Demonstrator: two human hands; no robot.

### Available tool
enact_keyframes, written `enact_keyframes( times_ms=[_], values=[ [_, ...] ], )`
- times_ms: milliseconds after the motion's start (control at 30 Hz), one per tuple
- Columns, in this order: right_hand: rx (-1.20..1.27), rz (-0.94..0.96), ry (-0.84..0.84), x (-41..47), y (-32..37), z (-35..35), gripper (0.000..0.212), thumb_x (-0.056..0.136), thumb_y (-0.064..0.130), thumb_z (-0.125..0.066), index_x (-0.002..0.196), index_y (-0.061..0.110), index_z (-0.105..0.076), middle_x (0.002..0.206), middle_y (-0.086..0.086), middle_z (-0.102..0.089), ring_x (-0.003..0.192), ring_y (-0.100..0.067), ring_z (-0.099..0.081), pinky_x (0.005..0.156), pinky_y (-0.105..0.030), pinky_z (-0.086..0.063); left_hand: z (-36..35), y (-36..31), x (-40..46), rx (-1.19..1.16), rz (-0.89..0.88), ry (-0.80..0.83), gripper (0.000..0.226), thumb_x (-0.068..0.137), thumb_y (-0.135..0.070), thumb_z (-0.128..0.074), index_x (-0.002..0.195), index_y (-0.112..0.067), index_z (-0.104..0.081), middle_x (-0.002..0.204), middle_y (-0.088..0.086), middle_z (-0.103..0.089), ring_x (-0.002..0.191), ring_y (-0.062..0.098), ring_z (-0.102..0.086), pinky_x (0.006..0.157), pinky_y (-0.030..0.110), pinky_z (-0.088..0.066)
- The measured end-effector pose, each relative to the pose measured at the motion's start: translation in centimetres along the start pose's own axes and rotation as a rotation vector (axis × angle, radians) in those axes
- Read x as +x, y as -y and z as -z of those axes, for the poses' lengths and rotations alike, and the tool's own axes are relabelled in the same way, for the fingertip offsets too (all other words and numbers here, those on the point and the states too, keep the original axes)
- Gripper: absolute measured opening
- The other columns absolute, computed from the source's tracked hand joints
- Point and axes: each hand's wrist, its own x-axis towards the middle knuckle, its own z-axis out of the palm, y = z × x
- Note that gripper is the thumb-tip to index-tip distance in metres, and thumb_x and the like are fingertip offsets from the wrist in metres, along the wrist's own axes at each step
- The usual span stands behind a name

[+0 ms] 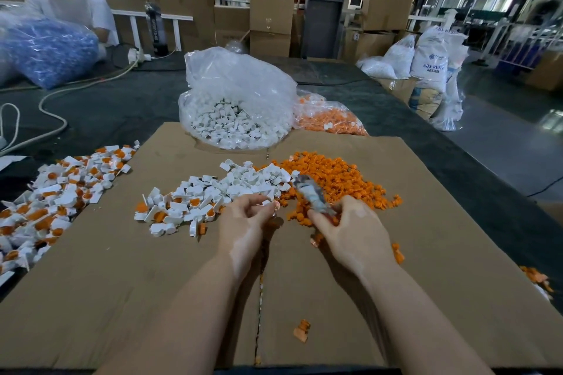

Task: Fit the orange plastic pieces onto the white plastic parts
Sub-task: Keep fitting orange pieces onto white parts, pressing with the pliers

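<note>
A lone orange piece [301, 330] lies on bare cardboard [122, 298] nearest. Left hand [243, 222] pinches a white part [265, 202]; right hand [350, 228] grips a blurred tool [313, 195] (curled fingers). Beyond, white parts [243, 183], orange pieces [341, 179], then bags [237, 100] at the far edge

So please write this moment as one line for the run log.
left hand: pinches white part | right hand: grips wrapped tool | orange pieces: loose pile

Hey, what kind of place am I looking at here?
Most likely a factory floor or warehouse: bulk bags of white plastic parts, stacked cardboard boxes and sacks marked ABS resin stand around the work surface.
</note>
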Motion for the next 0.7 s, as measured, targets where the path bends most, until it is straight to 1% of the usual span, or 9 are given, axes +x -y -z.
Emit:
enact_keyframes(
  times_ms=[100,167,267,367,400,433,500,600,700],
  values=[
    [-0.223,0.010,-0.103,0.6,-1.5,-0.3,0.048,0.085,0.059,-0.049,0.101,0.014,-0.050,0.103,-0.003,-0.052,0.102,-0.021,-0.048,0.082,-0.031,-0.040,0.0,0.4,-0.1,0.190,-0.115,0.034,0.011,0.087,-0.015,-0.064,0.096,-0.018,-0.067,0.084,0.002,-0.068,0.083,0.012,-0.064,0.075,0.017,-0.046],
    [-0.343,0.006,-0.113,0.9,-2.2,-0.7,0.051,0.085,0.061,-0.046,0.105,0.015,-0.050,0.111,-0.003,-0.052,0.106,-0.020,-0.048,0.084,-0.030,-0.039,-0.2,0.6,-0.1,0.277,-0.162,0.046,0.013,0.089,-0.017,-0.061,0.098,-0.024,-0.068,0.089,-0.009,-0.064,0.090,0.005,-0.057,0.072,0.004,-0.038],
    [-0.455,-0.008,-0.108,1.1,-2.8,-1.0,0.058,0.084,0.068,-0.041,0.108,0.016,-0.051,0.114,-0.003,-0.052,0.108,-0.020,-0.047,0.085,-0.030,-0.038,-0.2,0.7,0.0,0.351,-0.215,0.074,0.020,0.092,-0.017,-0.056,0.107,-0.022,-0.069,0.099,-0.013,-0.059,0.099,0.000,-0.049,0.073,0.001,-0.029],
    [-0.550,-0.021,-0.107,1.0,-2.3,-1.0,0.064,0.085,0.069,-0.032,0.113,0.015,-0.054,0.122,-0.006,-0.050,0.115,-0.024,-0.044,0.104,-0.042,-0.026,-0.2,0.9,0.1,0.384,-0.239,0.093,0.022,0.093,-0.016,-0.054,0.109,-0.022,-0.068,0.102,-0.013,-0.058,0.102,0.000,-0.048,0.074,0.003,-0.030],
    [-0.539,0.018,-0.151,0.9,-2.0,-1.0,0.061,0.087,0.064,-0.037,0.114,0.013,-0.056,0.122,-0.009,-0.051,0.116,-0.026,-0.044,0.107,-0.047,-0.022,-0.2,1.0,0.2,0.394,-0.249,0.096,0.023,0.093,-0.015,-0.054,0.108,-0.023,-0.069,0.102,-0.013,-0.059,0.102,0.000,-0.049,0.072,0.004,-0.033],
    [-0.478,0.097,-0.217,0.8,-1.5,-1.1,0.052,0.088,0.056,-0.047,0.113,0.011,-0.059,0.118,-0.012,-0.054,0.112,-0.029,-0.048,0.105,-0.050,-0.026,-0.2,1.0,0.2,0.396,-0.257,0.098,0.023,0.093,-0.015,-0.054,0.108,-0.023,-0.069,0.100,-0.012,-0.061,0.100,0.001,-0.051,0.071,0.002,-0.035],
    [-0.253,0.320,-0.321,0.4,-0.4,-1.6,0.031,0.084,0.030,-0.067,0.106,0.008,-0.066,0.104,-0.013,-0.062,0.098,-0.030,-0.057,0.089,-0.048,-0.044,-0.2,0.9,0.2,0.381,-0.261,0.103,0.023,0.092,-0.013,-0.054,0.107,-0.021,-0.069,0.097,-0.010,-0.063,0.096,0.002,-0.055,0.073,-0.004,-0.036],
    [0.046,0.506,-0.253,-0.6,1.2,-2.7,0.018,0.082,0.010,-0.068,0.099,0.010,-0.070,0.091,-0.007,-0.065,0.085,-0.025,-0.060,0.075,-0.039,-0.051,-0.1,0.8,0.1,0.400,-0.297,0.129,0.023,0.092,-0.009,-0.055,0.107,-0.018,-0.070,0.096,-0.013,-0.062,0.086,-0.006,-0.053,0.071,-0.007,-0.033],
    [0.164,0.491,-0.254,-1.2,1.5,-3.7,0.009,0.080,0.005,-0.069,0.088,0.008,-0.071,0.081,-0.005,-0.067,0.079,-0.023,-0.061,0.070,-0.037,-0.052,0.3,0.9,0.0,0.392,-0.267,0.169,0.027,0.091,-0.008,-0.055,0.110,-0.022,-0.068,0.102,-0.013,-0.062,0.096,-0.001,-0.054,0.077,-0.002,-0.036]
  ],
)
